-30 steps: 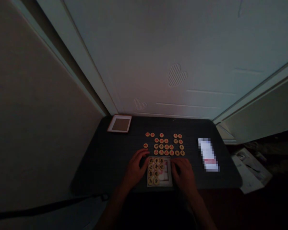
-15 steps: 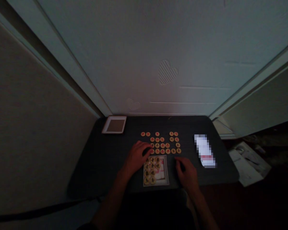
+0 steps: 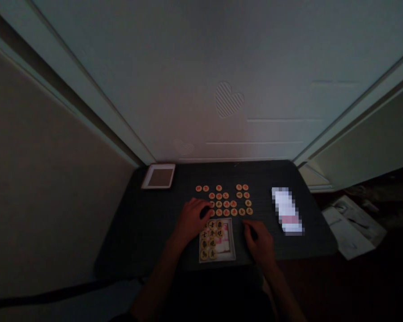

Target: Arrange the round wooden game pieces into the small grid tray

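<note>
My left hand (image 3: 190, 218) reaches over the left end of the rows of round Chinese chess pieces (image 3: 226, 204). Its fingers are bent and the thumb stands apart, with the tips beside or on the leftmost pieces of the two near rows; contact is hard to make out. Just below, a shallow clear-walled box (image 3: 233, 241) holds several black-marked pieces (image 3: 212, 243) on its left side and top. My right hand (image 3: 262, 241) rests on the table to the right of the box, thumb and index finger curled together, with no piece visible in it.
The dark table (image 3: 137, 232) stands against a white panel with embossed hearts (image 3: 229, 99). A shallow tray-like lid (image 3: 161, 177) lies at the back left. On the right lies a lit phone (image 3: 287, 211), its screen pixelated. White papers (image 3: 352, 228) are beyond the right edge.
The camera view has shifted slightly. Both hands, the box and the pieces keep nearly the same places.
</note>
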`<state>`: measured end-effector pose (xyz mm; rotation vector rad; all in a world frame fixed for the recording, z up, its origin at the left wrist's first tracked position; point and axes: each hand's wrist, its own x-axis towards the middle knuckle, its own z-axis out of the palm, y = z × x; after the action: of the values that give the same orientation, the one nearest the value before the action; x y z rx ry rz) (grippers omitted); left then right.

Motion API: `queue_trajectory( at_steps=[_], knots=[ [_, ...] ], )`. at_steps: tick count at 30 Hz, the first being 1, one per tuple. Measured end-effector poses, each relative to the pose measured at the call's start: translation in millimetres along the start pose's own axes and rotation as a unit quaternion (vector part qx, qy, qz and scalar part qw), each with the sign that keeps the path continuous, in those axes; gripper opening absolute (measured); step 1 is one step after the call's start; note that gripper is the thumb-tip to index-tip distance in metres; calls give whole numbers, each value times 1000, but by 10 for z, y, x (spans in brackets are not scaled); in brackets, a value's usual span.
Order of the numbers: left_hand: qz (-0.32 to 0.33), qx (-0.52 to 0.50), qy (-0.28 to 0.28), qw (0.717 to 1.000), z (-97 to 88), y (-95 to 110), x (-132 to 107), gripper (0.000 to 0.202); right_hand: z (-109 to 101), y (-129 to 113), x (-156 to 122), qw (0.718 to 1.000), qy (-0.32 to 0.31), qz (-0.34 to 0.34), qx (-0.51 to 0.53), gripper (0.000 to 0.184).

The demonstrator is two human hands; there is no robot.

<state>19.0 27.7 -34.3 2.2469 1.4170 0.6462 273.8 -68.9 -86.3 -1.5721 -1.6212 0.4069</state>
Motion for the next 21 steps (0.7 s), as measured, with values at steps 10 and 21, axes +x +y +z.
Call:
queue_trajectory(
  at_steps=[10, 21],
  knots=[
    [-45, 87, 45, 994, 69, 75, 127, 12, -2, 1, -2, 1000, -5, 8, 5, 21],
    [-59, 144, 77, 985, 86, -1, 162, 9, -14, -20, 16, 1000, 4, 10, 5, 22]
  ],
)
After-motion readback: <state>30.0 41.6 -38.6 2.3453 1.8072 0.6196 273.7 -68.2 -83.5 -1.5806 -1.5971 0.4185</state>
